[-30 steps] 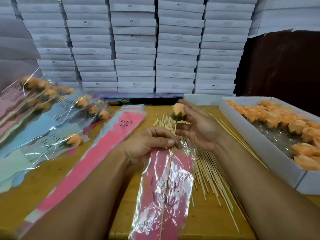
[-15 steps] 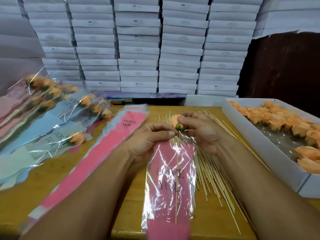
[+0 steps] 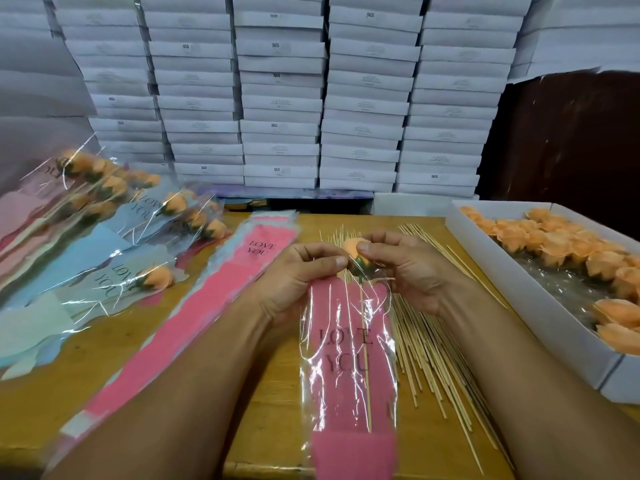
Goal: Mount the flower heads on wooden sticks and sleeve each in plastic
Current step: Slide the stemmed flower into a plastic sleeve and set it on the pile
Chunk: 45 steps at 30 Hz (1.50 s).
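Head cam looks down over a wooden table, and the biggest thing in sight is the wall of stacked white boxes behind it, several columns from the table's back edge up past the top of the view. On the right sits a long white tray holding loose orange flower heads, mostly bunched at its far end with a few more near the front. Over on the left there's a fanned-out heap of finished sleeved flowers, with blue, green and pink backings and orange blooms showing through the plastic. Just right of that heap lies a flat stack of pink sleeves printed "LOVE YOU", running diagonally toward the near-left corner. A loose spread of wooden sticks lies under and beside the right forearm. In the middle, both hands are up at the mouth of one pink plastic sleeve that hangs toward the camera. The left hand has thumb and forefinger pressed together on the sleeve's top edge. The right hand pinches an orange flower head between thumb and fingertips, right at the opening. Its stick is already down inside the sleeve, visible through the clear front, ending well short of the bottom.
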Motion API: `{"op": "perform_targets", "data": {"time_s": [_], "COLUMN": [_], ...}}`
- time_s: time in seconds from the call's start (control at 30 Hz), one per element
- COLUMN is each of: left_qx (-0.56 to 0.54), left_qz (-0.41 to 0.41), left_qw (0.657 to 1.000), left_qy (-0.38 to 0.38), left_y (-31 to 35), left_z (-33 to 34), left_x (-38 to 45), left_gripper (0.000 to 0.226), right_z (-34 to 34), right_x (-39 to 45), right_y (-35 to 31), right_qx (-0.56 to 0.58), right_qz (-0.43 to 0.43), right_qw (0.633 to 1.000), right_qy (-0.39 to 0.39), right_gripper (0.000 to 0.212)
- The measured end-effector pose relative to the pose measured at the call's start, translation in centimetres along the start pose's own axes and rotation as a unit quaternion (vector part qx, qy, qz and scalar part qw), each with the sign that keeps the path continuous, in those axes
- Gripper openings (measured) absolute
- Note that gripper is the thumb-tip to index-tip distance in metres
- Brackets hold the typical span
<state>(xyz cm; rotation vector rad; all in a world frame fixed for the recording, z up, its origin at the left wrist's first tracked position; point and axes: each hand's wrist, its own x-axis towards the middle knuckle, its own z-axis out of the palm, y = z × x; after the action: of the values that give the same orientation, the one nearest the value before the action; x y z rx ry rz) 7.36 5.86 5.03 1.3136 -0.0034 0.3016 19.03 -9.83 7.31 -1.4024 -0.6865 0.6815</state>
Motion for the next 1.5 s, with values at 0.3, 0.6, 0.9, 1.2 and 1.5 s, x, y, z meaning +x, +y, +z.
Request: {"op": "perform_targets", "data": {"time_s": [0.3,0.6,0.9,1.2,1.5], "left_qx": [-0.024,-0.021,-0.059,0.014,0.043], "left_qz": [0.025,0.059,0.014,-0.205,-0.246], "left_qw": [0.999,0.998,0.998,0.977,0.965], "left_qy": [-0.013,0.019,0.035,-0.063,-0.087], "left_y": [-0.2,-0.5,-0.5,0.3,0.0], "left_z": [-0.2,0.1,0.2,-2.0,-2.4], "left_x": [0.3,0.4,0.5,-0.4,-0.2], "left_gripper": [0.011,0.022,0.024,0.035,0.04], "right_z": [0.2,0.3,0.0,0.0,0.6], "right_x": [0.0,-0.1,0.4,0.3,-0.3], "right_y": [0.2,0.4,0.9,0.8,0.6], "right_qx": [0.01,-0.054,0.024,-0.015,-0.057], "right_qz": [-0.011,-0.031,-0.029,-0.048,-0.067], "right_qw": [0.999,0.996,0.996,0.994,0.99], "right_qy": [-0.031,-0.057,-0.084,-0.097,-0.112], "right_gripper": [0.033,0.074,0.027,0.021,0.021]}}
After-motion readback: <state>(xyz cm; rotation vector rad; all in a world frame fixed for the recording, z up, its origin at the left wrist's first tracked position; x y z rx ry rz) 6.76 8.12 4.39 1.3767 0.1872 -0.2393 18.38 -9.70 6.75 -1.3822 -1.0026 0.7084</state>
